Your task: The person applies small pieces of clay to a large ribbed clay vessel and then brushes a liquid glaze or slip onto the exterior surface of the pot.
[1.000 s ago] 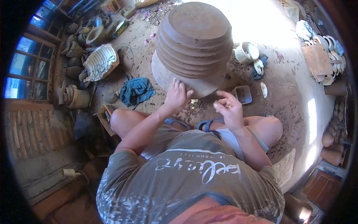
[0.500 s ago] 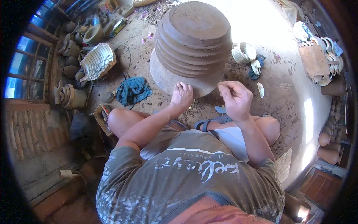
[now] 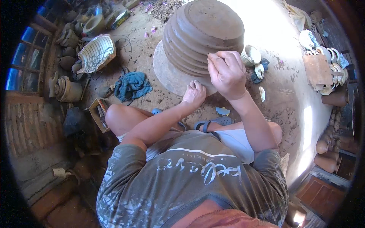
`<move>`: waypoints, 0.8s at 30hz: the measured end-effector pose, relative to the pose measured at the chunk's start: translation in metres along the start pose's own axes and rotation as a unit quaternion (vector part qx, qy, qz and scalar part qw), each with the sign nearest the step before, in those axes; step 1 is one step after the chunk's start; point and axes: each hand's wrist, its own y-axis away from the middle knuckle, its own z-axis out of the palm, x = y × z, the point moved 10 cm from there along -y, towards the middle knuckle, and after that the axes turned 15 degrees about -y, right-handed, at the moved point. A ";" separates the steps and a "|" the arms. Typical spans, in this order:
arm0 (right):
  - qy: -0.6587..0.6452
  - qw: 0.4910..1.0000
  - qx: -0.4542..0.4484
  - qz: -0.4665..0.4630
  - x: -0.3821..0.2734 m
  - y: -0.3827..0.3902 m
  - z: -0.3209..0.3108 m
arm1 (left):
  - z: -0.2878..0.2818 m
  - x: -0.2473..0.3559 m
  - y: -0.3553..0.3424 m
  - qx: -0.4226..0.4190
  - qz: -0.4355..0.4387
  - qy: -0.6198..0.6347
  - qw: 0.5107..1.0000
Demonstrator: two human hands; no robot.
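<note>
A large grey-brown clay pot (image 3: 203, 21) with ridged rings stands bottom-up on a round, pale turntable board (image 3: 165, 76) in front of me. My left hand (image 3: 194, 93) grips the board's near edge with bent fingers, below the pot. My right hand (image 3: 228, 72) is raised against the pot's lower right side, thumb and fingers pinched together; whatever they hold is too small or hidden to name. My knees and sandalled feet lie beneath the board.
Left are a teal cloth (image 3: 133, 85), a ribbed white mould (image 3: 95, 55), clay pots (image 3: 70, 89) and a wooden box (image 3: 97, 117). Right are a white bucket (image 3: 250, 55), flat boards (image 3: 316, 68) and stacked pots (image 3: 326, 163). A blue plastic piece (image 3: 223, 111) lies near my feet.
My right hand has risen from below the board to the pot's side, its fingers closing into a pinch. My left hand stays at the board's edge, shifted slightly right.
</note>
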 end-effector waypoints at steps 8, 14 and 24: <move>0.085 0.995 -0.030 -0.048 -0.013 -0.012 0.008 | -0.007 -0.011 0.010 0.002 0.017 0.007 1.000; 0.070 0.994 -0.032 -0.079 -0.009 -0.015 0.016 | -0.014 -0.037 0.033 0.037 0.057 -0.043 0.997; 0.036 0.993 -0.039 -0.101 -0.006 -0.012 0.011 | 0.001 -0.113 0.052 0.017 0.081 -0.051 0.995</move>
